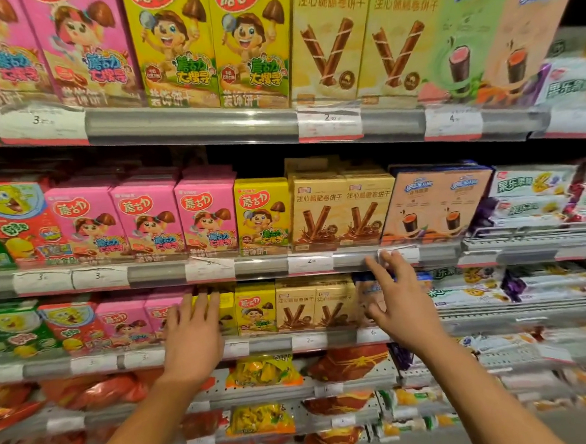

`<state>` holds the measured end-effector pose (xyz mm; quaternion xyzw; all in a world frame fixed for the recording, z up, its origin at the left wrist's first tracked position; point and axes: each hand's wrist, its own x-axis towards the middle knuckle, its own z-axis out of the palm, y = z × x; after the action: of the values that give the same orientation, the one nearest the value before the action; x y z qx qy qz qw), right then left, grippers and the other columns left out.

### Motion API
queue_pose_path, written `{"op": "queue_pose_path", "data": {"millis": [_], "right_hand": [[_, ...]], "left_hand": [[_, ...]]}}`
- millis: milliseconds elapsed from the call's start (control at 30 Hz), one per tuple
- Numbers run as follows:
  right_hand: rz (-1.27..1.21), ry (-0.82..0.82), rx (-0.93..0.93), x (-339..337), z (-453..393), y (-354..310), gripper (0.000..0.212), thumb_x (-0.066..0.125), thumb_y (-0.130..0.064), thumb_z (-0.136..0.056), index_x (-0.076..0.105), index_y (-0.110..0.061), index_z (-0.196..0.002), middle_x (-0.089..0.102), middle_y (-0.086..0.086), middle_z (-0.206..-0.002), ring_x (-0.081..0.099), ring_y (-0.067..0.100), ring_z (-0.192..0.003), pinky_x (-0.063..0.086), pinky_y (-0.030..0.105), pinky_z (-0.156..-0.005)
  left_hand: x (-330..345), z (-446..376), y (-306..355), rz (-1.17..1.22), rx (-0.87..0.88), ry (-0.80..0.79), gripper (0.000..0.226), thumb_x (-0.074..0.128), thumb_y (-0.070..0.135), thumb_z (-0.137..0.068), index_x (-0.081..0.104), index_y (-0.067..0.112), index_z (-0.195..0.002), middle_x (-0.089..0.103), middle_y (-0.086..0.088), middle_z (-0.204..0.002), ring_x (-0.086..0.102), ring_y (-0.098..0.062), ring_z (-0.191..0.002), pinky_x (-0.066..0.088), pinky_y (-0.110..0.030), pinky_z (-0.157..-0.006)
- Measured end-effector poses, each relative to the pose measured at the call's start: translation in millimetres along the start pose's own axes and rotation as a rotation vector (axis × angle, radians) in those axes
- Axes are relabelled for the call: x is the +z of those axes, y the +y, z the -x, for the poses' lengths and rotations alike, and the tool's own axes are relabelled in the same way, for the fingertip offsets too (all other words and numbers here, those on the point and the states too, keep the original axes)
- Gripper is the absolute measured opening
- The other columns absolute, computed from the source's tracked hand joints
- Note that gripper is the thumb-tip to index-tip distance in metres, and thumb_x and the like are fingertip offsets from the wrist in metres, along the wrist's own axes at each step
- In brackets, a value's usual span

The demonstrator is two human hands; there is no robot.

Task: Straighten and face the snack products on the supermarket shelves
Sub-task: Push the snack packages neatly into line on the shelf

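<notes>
Snack boxes stand in rows on three shelves. My left hand [193, 334] lies flat with fingers together against a yellow mushroom-biscuit box [225, 311] on the lowest box shelf, next to pink boxes [126, 323]. My right hand [397, 296] is spread open in front of a peach-coloured roll box [369, 291], which it mostly hides; whether it touches the box I cannot tell. Between my hands stand another yellow box [255, 308] and two brown wafer-stick boxes [315, 304]. The middle shelf holds the same products, facing forward.
The middle shelf's rail with price tags [260, 266] runs just above my fingertips. White fruit-candy packs [542, 283] fill wire baskets at the right. Red and yellow snack bags [263, 371] hang on pegs below. Larger boxes [249, 42] line the top shelf.
</notes>
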<state>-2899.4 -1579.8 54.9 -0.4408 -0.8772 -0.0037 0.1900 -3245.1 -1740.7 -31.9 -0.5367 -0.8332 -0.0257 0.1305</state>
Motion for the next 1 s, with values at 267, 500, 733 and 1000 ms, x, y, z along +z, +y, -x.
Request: {"op": "queue_pose_path", "data": {"millis": [267, 500, 733, 1000], "right_hand": [[0.035, -0.038, -0.009, -11.5, 2.4, -6.4, 0.079, 0.057, -0.039, -0.092, 0.02, -0.03, -0.161, 0.007, 0.004, -0.166, 0.015, 0.025, -0.155, 0.05, 0.029, -0.096], [0.028, -0.056, -0.013, -9.3, 1.7, -5.7, 0.078, 0.053, -0.041, -0.094, 0.015, -0.032, -0.161, -0.001, 0.0, -0.165, 0.009, 0.022, -0.156, 0.051, 0.025, -0.1], [-0.016, -0.05, -0.019, -3.8, 7.3, -17.3, 0.075, 0.049, -0.041, -0.093, 0.018, -0.03, -0.16, 0.008, 0.003, -0.165, 0.019, 0.024, -0.153, 0.038, 0.035, -0.118], [-0.103, -0.071, -0.261, 35.6, 7.2, -97.8, 0.08, 0.053, -0.04, -0.087, 0.026, -0.025, -0.161, 0.021, 0.002, -0.168, 0.023, 0.025, -0.154, 0.037, 0.047, -0.119]], "left_hand": [[-8.1, -5.4, 6.5, 0.084, -0.055, 0.027, 0.074, 0.083, 0.024, -0.062, 0.063, 0.005, -0.132, 0.067, -0.017, -0.123, 0.062, -0.042, -0.117, 0.048, -0.067, -0.098], [2.2, 9.3, 9.7, 0.133, -0.008, -0.024, 0.087, 0.086, 0.035, -0.054, 0.064, 0.011, -0.135, 0.063, -0.011, -0.138, 0.061, -0.035, -0.126, 0.049, -0.058, -0.099], [-16.7, 16.9, 2.8, 0.217, 0.047, 0.018, 0.07, 0.069, 0.035, -0.068, 0.063, 0.017, -0.135, 0.061, -0.006, -0.141, 0.061, -0.028, -0.125, 0.051, -0.052, -0.1], [-37.1, 57.5, -42.5, 0.212, -0.043, 0.138, 0.061, 0.04, 0.044, -0.085, 0.06, 0.022, -0.138, 0.061, 0.003, -0.14, 0.059, -0.02, -0.127, 0.043, -0.046, -0.109]]}}
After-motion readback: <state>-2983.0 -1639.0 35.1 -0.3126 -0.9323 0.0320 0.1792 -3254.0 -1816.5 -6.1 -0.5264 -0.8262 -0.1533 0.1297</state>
